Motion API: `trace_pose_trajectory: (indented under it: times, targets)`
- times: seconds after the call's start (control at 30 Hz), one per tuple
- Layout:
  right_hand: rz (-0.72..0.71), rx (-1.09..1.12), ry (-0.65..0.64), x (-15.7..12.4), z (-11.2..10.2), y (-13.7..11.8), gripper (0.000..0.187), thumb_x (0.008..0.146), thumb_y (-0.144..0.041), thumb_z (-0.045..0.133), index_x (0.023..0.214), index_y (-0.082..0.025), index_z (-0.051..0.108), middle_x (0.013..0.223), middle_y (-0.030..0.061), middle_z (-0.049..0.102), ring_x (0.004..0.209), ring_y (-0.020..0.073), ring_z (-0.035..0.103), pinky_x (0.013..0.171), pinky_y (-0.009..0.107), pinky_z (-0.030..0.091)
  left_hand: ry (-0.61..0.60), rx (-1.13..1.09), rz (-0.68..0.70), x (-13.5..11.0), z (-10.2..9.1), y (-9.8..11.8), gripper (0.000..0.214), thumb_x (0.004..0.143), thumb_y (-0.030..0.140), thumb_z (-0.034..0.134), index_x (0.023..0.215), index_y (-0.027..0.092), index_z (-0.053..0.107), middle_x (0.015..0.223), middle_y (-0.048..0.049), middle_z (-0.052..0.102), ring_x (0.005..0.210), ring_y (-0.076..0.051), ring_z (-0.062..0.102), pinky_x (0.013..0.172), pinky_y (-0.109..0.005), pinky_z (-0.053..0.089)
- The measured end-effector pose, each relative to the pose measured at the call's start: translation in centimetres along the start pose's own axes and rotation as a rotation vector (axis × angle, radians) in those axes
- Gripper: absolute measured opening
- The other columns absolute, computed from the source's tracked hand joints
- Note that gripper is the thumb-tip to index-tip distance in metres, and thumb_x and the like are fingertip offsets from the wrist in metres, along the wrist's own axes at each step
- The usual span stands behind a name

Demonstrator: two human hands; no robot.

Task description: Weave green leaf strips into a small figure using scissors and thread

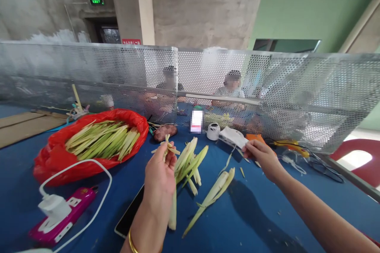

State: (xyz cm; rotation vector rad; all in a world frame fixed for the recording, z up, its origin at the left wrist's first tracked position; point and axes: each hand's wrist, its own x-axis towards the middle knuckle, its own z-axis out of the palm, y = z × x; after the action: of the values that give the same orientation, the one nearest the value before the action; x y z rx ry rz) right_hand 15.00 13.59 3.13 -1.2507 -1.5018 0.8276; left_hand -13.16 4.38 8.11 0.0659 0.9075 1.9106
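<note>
My left hand (162, 170) is raised over the table with its fingers curled around a small folded piece of corn husk (167, 142), whose strips stick out past the fingertips. Farther right, my right hand (263, 158) pinches the near corner of a flat white packet (234, 137), possibly plastic or paper. Between the hands lies a bunch of pale green corn husks (190, 162), partly behind my left hand. One more split husk (212, 197) rests nearer to me. A black phone or tablet (130, 213) shows partly under my left wrist.
A red plastic bag (50, 164) full of husk strips stands at left. Nearer are a magenta power strip (69, 215) and white cable. A bright screen (196, 121), a white round device (213, 131) and yellow-handled tool (292, 148) lie before the perforated metal partition (208, 71). Two people sit behind it.
</note>
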Motion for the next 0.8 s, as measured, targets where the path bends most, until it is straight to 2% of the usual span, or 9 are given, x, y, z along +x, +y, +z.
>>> trace_pose_trajectory:
  times: [0.1,0.2,0.27,0.33,0.4,0.57,0.63,0.67,0.8]
  targets:
    - [0.032,-0.063,-0.112,-3.5,-1.0,0.2,0.034,0.075,-0.050,0.063,0.070,-0.017,0.062,0.061,0.0021,0.063,0.057,0.0151,0.058,0.058,0.027,0.045,-0.023,0.037,-0.049,0.0,0.2,-0.7,0.009,0.083,0.009,0.060,0.077,0.012,0.065,0.076,-0.0016,0.068,0.053,-0.003,0.060,0.046,-0.011,0.047]
    - [-0.010,-0.308,-0.392,-7.8,-1.8,0.6,0.018,0.076,-0.036,0.064,0.081,-0.020,0.068,0.074,0.0018,0.068,0.066,0.0164,0.061,0.063,0.026,0.045,-0.055,0.074,-0.076,-0.1,0.5,-1.2,0.010,0.083,0.008,0.058,0.078,0.013,0.065,0.073,-0.0004,0.067,0.051,-0.003,0.060,0.044,-0.011,0.047]
    - [-0.038,-0.473,-0.493,-10.0,-2.5,1.0,0.011,0.079,-0.029,0.062,0.083,-0.023,0.070,0.080,0.0004,0.070,0.069,0.0155,0.062,0.063,0.024,0.044,-0.056,0.106,-0.089,-0.1,0.7,-1.5,0.012,0.084,0.007,0.057,0.076,0.013,0.064,0.069,0.0007,0.066,0.050,-0.003,0.059,0.042,-0.010,0.046]
    - [-0.012,-0.640,-0.414,-10.7,-3.7,1.6,0.010,0.081,-0.025,0.060,0.078,-0.024,0.070,0.077,-0.0016,0.070,0.069,0.0148,0.062,0.063,0.023,0.043,-0.079,0.132,-0.105,0.0,0.9,-1.9,0.015,0.085,0.007,0.055,0.074,0.013,0.063,0.069,0.0009,0.066,0.050,-0.003,0.059,0.043,-0.010,0.048]
    - [0.077,-0.793,-0.220,-9.7,-5.8,2.5,0.012,0.083,-0.025,0.059,0.075,-0.023,0.068,0.072,-0.0018,0.068,0.071,0.0158,0.063,0.065,0.024,0.044,-0.097,0.167,-0.124,-0.1,0.9,-2.5,0.014,0.084,0.007,0.055,0.074,0.014,0.063,0.070,0.0006,0.067,0.049,-0.004,0.058,0.044,-0.010,0.049]
    - [0.329,-0.944,0.154,-3.4,-13.0,5.5,0.020,0.092,-0.029,0.055,0.104,-0.016,0.065,0.107,0.0091,0.065,0.097,0.0234,0.062,0.081,0.035,0.050,-0.197,0.348,-0.189,-1.8,0.5,-5.5,0.003,0.076,0.011,0.065,0.076,0.011,0.068,0.069,-0.0023,0.066,0.052,-0.006,0.058,0.045,-0.012,0.048]
    - [0.415,-0.944,0.211,-1.0,-15.0,6.9,0.029,0.092,-0.032,0.057,0.118,-0.018,0.058,0.120,0.0084,0.059,0.100,0.0213,0.061,0.084,0.041,0.052,-0.264,0.456,-0.273,-2.9,0.1,-6.9,0.009,0.071,0.015,0.072,0.078,0.010,0.070,0.071,-0.0045,0.066,0.056,-0.008,0.058,0.048,-0.015,0.049]
    - [0.441,-0.935,0.231,0.0,-15.5,7.5,0.026,0.093,-0.032,0.056,0.116,-0.021,0.060,0.122,0.0072,0.059,0.102,0.0210,0.060,0.085,0.038,0.052,-0.283,0.496,-0.308,-3.4,-0.1,-7.5,0.012,0.068,0.019,0.075,0.077,0.011,0.070,0.072,-0.0048,0.067,0.059,-0.009,0.059,0.048,-0.016,0.049]
    - [0.475,-0.852,0.275,2.7,-15.5,9.7,0.026,0.094,-0.031,0.055,0.118,-0.021,0.058,0.123,0.0082,0.058,0.101,0.0199,0.061,0.085,0.040,0.052,-0.448,0.602,-0.435,-4.7,-0.8,-9.1,0.024,0.062,0.032,0.081,0.073,0.014,0.070,0.074,-0.0035,0.066,0.067,-0.012,0.058,0.055,-0.018,0.048]
